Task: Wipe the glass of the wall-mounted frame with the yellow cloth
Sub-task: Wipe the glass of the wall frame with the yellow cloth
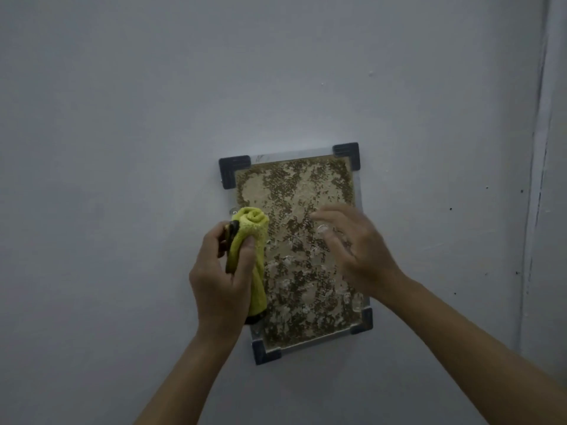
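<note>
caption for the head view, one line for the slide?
Left hand grips a rolled yellow cloth at the wall frame's left edge; open right hand hovers over the glass.

Dim, grey light; soft overall focus; right hand (352, 243) motion-blurred; corners darker.

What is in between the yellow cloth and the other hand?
Only the frame's speckled glass lies between the yellow cloth, held in the left hand, and the open right hand. The head view shows it.
</note>
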Action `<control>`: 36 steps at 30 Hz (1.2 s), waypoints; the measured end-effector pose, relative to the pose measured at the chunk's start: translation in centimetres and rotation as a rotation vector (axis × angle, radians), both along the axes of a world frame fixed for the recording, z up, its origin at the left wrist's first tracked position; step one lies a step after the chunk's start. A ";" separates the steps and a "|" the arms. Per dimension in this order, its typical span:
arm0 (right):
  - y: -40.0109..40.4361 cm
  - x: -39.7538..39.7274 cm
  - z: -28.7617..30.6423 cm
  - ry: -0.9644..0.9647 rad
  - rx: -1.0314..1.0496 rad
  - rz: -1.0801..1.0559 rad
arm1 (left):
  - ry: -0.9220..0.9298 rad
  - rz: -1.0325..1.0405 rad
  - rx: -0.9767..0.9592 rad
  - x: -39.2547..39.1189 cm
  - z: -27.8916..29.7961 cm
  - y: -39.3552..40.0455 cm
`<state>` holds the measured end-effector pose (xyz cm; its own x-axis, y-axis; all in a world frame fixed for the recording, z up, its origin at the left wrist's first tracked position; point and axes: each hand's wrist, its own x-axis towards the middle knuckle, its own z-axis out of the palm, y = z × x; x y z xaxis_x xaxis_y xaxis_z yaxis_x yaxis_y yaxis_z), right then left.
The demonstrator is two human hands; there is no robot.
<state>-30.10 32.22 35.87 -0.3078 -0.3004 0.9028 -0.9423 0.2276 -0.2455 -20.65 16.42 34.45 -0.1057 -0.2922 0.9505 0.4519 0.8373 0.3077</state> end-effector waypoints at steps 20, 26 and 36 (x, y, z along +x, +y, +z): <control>-0.1 -9.6 -0.2 0.439 -0.025 -0.417 | -0.019 0.666 -0.757 -2.1 1.3 -4.8; -0.4 -10.3 -0.3 0.404 -0.042 -0.360 | -0.024 0.601 -0.877 -1.6 0.8 -5.6; -0.7 -11.0 -0.6 0.285 -0.127 -0.321 | -0.030 0.632 -0.802 -3.2 1.7 -3.6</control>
<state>-41.13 31.50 35.27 -0.1010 -0.1114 0.9886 -0.8628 0.5046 -0.0313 -23.88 12.86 36.17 -0.1795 0.4184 0.8904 -0.1430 0.8844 -0.4444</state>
